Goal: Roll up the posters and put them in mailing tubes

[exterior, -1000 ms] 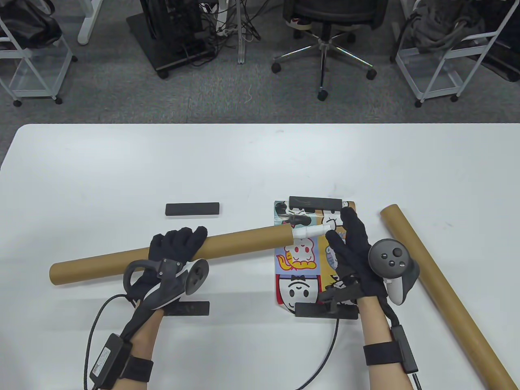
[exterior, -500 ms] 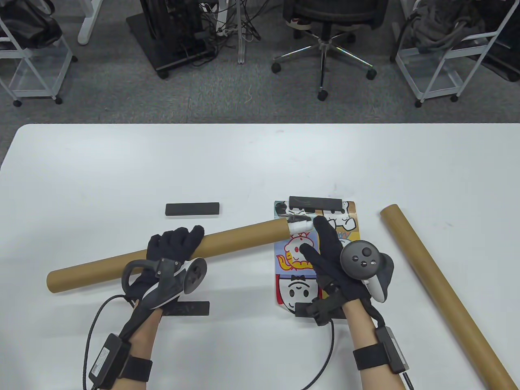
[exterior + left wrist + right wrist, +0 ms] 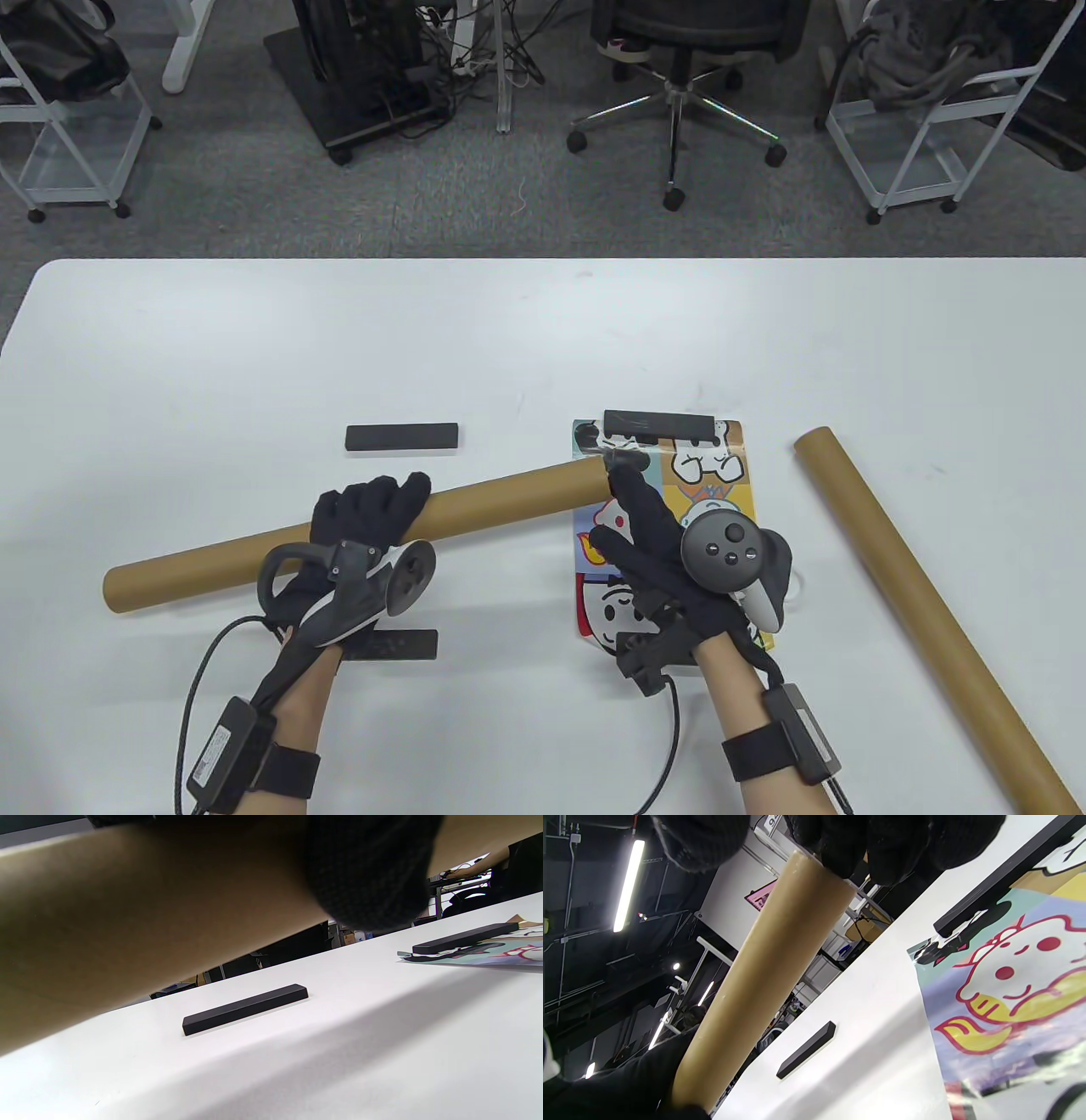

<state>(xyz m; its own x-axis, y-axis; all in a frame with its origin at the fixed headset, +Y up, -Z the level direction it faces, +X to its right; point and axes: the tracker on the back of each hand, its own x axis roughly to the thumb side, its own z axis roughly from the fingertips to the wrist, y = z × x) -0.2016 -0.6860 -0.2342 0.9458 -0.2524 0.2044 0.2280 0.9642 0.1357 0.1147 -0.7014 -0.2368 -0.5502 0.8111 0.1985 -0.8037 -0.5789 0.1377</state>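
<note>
**Rolled poster now fully inside the tube**

Cardboard mailing tube (image 3: pixel 356 526) slants across the table (image 3: pixel 543 340), its right end raised above the flat cartoon poster (image 3: pixel 708 475). A second ago a white rolled poster stuck out of that end; half a second ago only a stub showed; now none is visible. The left hand (image 3: pixel 365 522) grips the tube around its middle, fingers wrapped over it. The right hand (image 3: pixel 662 552) has moved left, its fingertips (image 3: pixel 840 844) pressed against the tube's open end. Black weight bars (image 3: pixel 401 437) lie on the table and the poster's edges. A second tube (image 3: pixel 925 611) lies well apart at right.
</note>
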